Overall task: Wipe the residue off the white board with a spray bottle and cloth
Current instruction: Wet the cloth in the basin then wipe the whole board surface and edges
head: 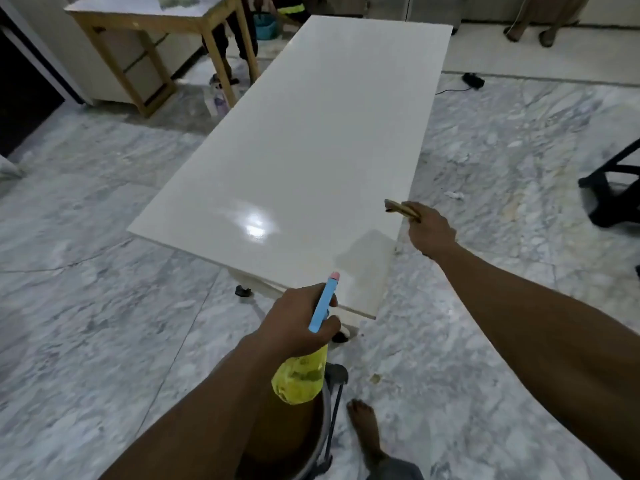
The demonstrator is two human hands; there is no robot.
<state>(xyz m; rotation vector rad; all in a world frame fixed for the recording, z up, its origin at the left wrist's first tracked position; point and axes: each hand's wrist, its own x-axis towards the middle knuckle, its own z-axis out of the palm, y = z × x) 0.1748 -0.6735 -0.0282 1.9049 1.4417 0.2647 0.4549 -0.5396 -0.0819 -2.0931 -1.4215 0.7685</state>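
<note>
Wooden table (145, 24), black chair (606, 202) — marble floor (104, 306)

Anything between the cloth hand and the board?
Nothing visible. The right hand holds the cloth at the right edge of the white board; nothing lies on it. The left hand holds the spray bottle at the near corner.

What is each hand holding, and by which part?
Left hand grips the spray bottle at its neck; right hand pinches the cloth by one end.
</note>
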